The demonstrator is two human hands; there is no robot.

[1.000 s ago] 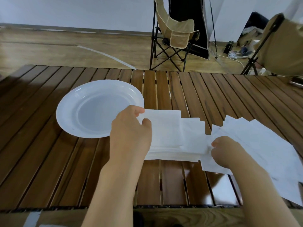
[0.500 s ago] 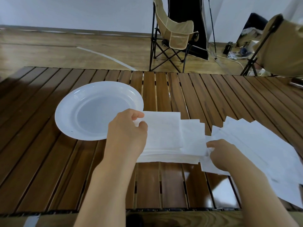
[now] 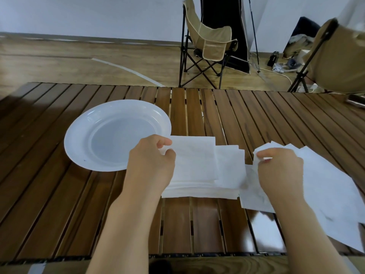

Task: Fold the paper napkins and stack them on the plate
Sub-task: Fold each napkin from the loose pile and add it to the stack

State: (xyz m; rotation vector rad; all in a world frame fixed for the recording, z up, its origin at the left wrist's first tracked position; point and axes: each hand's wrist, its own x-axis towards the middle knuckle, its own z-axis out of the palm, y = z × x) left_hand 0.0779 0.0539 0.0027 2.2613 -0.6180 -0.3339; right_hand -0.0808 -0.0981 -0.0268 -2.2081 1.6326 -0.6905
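While both forearms reach in from the near edge of the slatted wooden tabletop (image 3: 59, 204), the two hands work at white paper napkins lying across its middle. The left hand (image 3: 152, 165) has its thumb and curled fingers pinching the left edge of the top napkin on a neat stack of folded napkins (image 3: 197, 167), whose layered edges show along the near side. Just to the right, the right hand (image 3: 280, 169) is curled, its fingertips pinching a corner of one sheet from the loose napkins (image 3: 331, 186), which lie fanned and overlapping toward the right edge of the tabletop. The loose sheets touch the right side of the stack and partly overlap it.

Left of the stack and a little farther off sits a white plate (image 3: 79, 143), with nothing on it; its rim lies just beside the left hand and the stack's far left corner.

Beyond the tabletop, on the wooden floor (image 3: 79, 62), stands a tan folding camp chair (image 3: 209, 44) in front of a dark panel. A second tan chair (image 3: 339, 62) shows at the far right, with cables and small items on the floor between them.
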